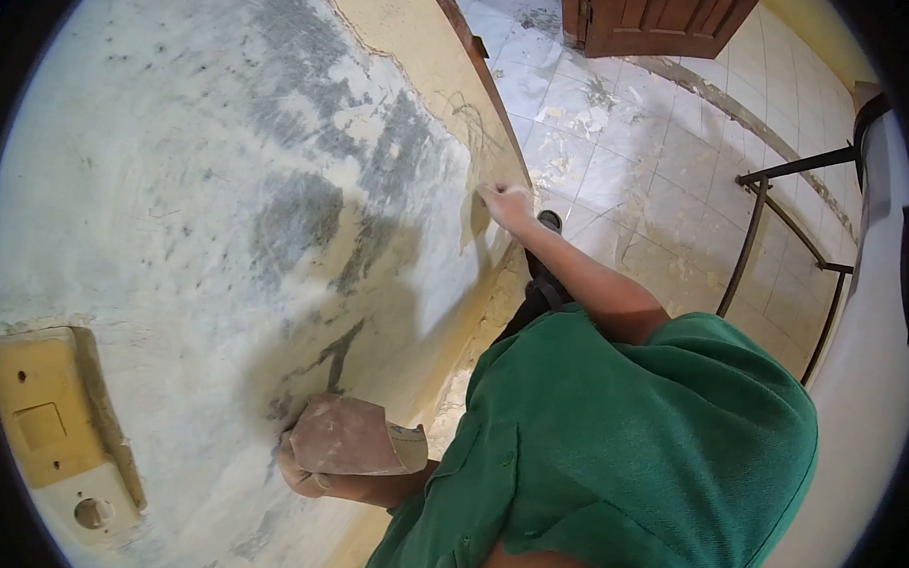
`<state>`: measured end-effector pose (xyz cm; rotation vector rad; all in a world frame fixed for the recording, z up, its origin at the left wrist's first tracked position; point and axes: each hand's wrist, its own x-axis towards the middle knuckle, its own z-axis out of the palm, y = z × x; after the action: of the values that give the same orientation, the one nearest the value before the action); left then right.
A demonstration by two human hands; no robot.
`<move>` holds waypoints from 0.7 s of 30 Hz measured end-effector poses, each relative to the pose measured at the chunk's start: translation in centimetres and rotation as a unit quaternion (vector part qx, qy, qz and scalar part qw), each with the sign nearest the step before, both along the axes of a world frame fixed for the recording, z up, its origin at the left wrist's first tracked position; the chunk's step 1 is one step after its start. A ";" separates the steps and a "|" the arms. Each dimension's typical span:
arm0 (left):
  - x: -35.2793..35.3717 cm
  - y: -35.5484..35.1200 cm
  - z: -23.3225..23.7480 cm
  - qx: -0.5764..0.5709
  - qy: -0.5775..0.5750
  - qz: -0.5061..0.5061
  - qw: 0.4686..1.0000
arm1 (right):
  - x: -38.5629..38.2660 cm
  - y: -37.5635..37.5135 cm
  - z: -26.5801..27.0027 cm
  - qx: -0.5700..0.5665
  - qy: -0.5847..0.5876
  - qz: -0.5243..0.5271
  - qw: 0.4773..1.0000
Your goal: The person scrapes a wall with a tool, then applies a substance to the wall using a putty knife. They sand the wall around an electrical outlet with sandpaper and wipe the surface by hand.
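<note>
A folded sheet of brownish sandpaper (342,437) is in my left hand (303,472), against the grey and white patchy wall (203,253). Its curled end shows a pale backing with print. The fingers of that hand are closed and partly hidden behind the sheet. Farther up in the view, my right hand (510,208) is close to the yellowish edge of the wall, with whitish dust on it. Its fingers look curled; anything inside them is hidden. Green cloth of my shirt (620,438) fills the lower middle.
A yellow switch plate (41,414) and a white round socket (90,509) sit in the wall at left. Tiles with plaster flakes make up the floor (611,178). A brown wooden door (665,14) stands at the top, a dark metal frame (753,228) at right.
</note>
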<state>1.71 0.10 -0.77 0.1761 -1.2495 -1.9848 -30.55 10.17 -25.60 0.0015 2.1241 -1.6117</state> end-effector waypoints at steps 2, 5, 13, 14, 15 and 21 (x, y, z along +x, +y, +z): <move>-0.1 -0.6 0.3 -0.008 -0.006 -0.008 1.000 | 0.3 0.8 -1.0 -0.009 -0.033 0.012 0.999; 0.4 -0.6 0.2 -0.003 -0.022 -0.019 1.000 | 0.0 0.5 -1.8 -0.080 -0.011 -0.003 0.997; 0.7 -1.9 0.3 -0.012 -0.050 -0.053 0.997 | -2.0 0.1 4.1 -0.051 0.181 0.009 0.982; 0.7 -2.0 0.3 -0.014 -0.053 -0.056 0.997 | -2.0 0.2 4.3 -0.057 0.175 0.019 0.983; 0.8 -2.1 0.3 -0.015 -0.055 -0.058 0.997 | -2.0 0.2 4.3 -0.058 0.176 0.020 0.982; 1.1 -2.3 0.5 -0.021 -0.074 -0.084 0.993 | -2.2 0.3 4.2 -0.047 0.263 0.028 0.963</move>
<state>2.78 -2.19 -0.24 0.2066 -1.4399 -2.1190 -32.77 10.49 -21.41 -0.5721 2.3906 -1.8279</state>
